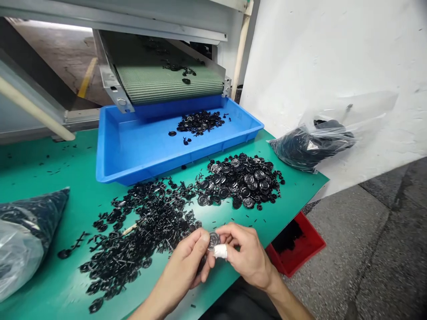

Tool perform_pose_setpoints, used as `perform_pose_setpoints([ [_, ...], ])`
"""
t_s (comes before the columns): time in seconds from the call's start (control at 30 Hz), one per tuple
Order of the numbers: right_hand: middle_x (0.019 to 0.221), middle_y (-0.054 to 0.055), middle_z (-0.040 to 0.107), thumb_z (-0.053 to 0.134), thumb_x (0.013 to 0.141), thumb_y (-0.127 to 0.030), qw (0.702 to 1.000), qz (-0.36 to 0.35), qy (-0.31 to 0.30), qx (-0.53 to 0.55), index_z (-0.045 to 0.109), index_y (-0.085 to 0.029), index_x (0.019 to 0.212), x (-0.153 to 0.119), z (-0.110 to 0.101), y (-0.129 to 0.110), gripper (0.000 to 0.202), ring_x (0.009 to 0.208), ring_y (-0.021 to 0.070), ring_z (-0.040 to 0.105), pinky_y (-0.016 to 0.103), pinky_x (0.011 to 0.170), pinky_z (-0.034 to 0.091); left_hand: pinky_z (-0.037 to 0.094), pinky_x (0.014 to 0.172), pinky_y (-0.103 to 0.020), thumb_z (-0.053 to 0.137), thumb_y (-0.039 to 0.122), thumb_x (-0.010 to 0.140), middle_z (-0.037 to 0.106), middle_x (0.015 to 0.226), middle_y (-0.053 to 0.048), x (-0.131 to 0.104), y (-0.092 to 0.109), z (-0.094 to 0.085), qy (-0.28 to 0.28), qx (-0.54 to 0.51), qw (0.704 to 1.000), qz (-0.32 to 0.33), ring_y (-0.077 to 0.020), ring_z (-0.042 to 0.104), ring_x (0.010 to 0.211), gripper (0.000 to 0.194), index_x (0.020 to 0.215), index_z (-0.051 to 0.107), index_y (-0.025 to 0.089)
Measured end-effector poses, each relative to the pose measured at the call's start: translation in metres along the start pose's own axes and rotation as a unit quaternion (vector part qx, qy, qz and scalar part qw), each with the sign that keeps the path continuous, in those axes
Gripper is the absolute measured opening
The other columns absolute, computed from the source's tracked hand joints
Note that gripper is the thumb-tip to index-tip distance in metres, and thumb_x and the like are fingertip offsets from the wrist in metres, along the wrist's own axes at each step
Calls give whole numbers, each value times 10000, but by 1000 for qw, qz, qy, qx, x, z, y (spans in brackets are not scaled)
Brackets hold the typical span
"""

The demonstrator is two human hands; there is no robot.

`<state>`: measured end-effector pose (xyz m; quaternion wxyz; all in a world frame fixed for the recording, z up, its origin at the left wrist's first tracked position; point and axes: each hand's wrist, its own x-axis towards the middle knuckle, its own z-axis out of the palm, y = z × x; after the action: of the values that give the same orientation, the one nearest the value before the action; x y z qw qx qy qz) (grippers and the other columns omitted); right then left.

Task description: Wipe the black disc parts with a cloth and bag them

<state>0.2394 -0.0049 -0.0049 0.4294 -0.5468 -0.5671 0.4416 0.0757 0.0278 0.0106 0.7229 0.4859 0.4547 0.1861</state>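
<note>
Near the front edge of the green table, my left hand (191,258) pinches a round black plastic disc (214,240) with concentric rings between thumb and fingers. Another dark piece (201,264) is partly hidden in the curled fingers of that hand. My right hand (246,253), with white tape (220,251) on its thumb, is closed at the right edge of the same disc. Just beyond my hands is a heap of similar round discs (248,180). To the left spreads a pile of small branched black plastic pieces (150,218).
A blue tray (150,165) holding black parts (202,122) stands below a green conveyor belt (167,84). Clear bags of dark parts lie at left (30,226) and right (313,142). A red bin (308,255) sits below the table's (76,166) right edge.
</note>
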Motion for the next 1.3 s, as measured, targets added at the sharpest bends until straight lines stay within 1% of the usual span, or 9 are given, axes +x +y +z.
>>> perform_pose_setpoints([
  [0.27, 793, 12, 624, 454, 855, -72, 987, -109, -44, -113, 647, -184, 1042, -2, -1, -10, 291, 699, 127, 565, 234, 681, 447, 286, 426, -205, 378, 550, 950, 465, 431, 68, -2, -3, 6, 26, 67, 995, 68, -80, 361, 382, 474, 658, 499, 197],
  [0.5, 688, -28, 592, 399, 857, -25, 983, -69, -55, -162, 613, -179, 1019, 16, -7, -13, 309, 591, 100, 545, 206, 603, 428, 224, 381, -183, 418, 538, 942, 449, 382, 66, -3, -7, 6, 17, -24, 997, 65, -60, 287, 349, 465, 658, 524, 185],
  [0.63, 996, 77, 586, 367, 881, -30, 917, -113, -28, -382, 610, -168, 1079, 49, -11, -33, 342, 811, 165, 565, 270, 690, 463, 242, 355, -162, 470, 534, 926, 578, 490, 31, -5, -12, 6, -2, -105, 991, 87, -63, 382, 356, 370, 849, 563, 184],
  [0.73, 1006, 92, 558, 407, 902, -65, 852, -112, -64, -507, 604, -173, 1120, 76, -2, -41, 313, 845, 197, 545, 271, 621, 457, 267, 326, -154, 529, 508, 906, 654, 618, 3, -4, -9, 5, -22, -180, 979, 90, -86, 481, 391, 352, 1073, 526, 198],
  [0.83, 971, 84, 551, 422, 908, -80, 815, -95, -92, -565, 611, -182, 1080, 93, 7, -41, 275, 811, 195, 534, 267, 602, 442, 219, 313, -139, 527, 470, 917, 652, 667, -4, -1, -3, 0, -26, -242, 966, 82, -43, 409, 364, 299, 990, 559, 182],
  [0.93, 940, 56, 549, 430, 882, -60, 836, -113, -78, -532, 618, -197, 980, 97, 6, -35, 252, 774, 169, 526, 258, 622, 436, 177, 323, -140, 489, 454, 940, 614, 625, 8, 0, -1, -4, -30, -273, 959, 74, -19, 317, 354, 301, 857, 560, 173],
  [1.07, 916, 34, 583, 447, 849, -50, 908, -155, -27, -389, 604, -185, 908, 88, -6, -31, 216, 791, 156, 550, 271, 708, 453, 152, 331, -145, 509, 466, 933, 520, 508, 52, 2, -8, -3, -17, -243, 967, 67, -33, 254, 360, 301, 819, 533, 188],
  [1.2, 830, -6, 631, 515, 850, -106, 974, -108, 2, -201, 623, -203, 1026, 68, -9, -29, 228, 681, 122, 583, 235, 649, 473, 192, 342, -142, 493, 502, 929, 485, 513, 75, 4, -10, 1, 39, -213, 973, 80, -55, 271, 382, 293, 867, 508, 216],
  [1.3, 829, -7, 654, 548, 838, -117, 990, -75, -19, -121, 657, -207, 1014, 50, -1, -28, 226, 683, 117, 596, 220, 632, 474, 208, 345, -142, 462, 553, 922, 499, 546, 64, 5, -6, 2, 48, -204, 976, 66, -61, 301, 401, 348, 863, 510, 213],
])
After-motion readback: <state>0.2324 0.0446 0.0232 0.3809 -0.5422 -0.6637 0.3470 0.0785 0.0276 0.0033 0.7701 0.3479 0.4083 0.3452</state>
